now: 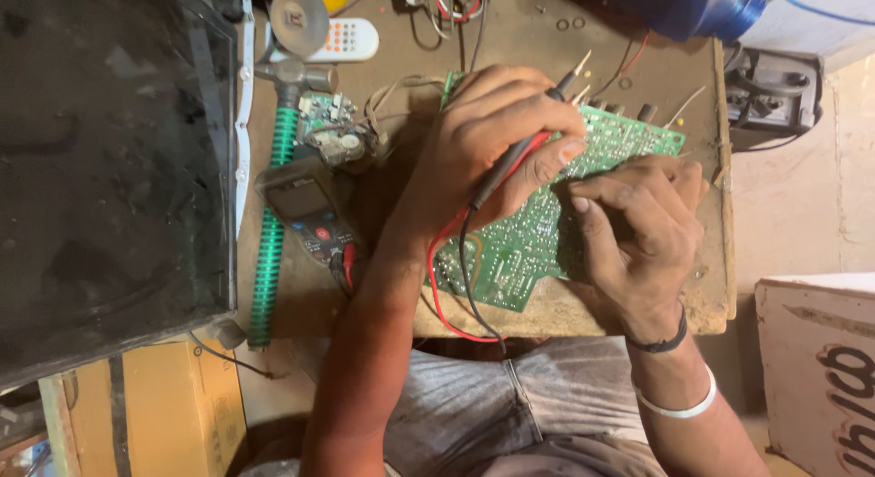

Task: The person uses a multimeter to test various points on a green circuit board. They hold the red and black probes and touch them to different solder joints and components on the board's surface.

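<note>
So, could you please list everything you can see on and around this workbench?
circuit board: one, green, middle of the bench, under both hands
probes: two, red and black, both in the left hand, tips past the board's far edge
multimeter: one, dark with a red dial, left of the board
hammer: one, green ribbed handle, along the bench's left edge
small board: one, green, beside the hammer head
remote control: one, white, top left
bench: one, brown, worn
box: one, white, lower right
left hand: holds the probes
right hand: rests on the board, dark wristband, white bangle
</note>
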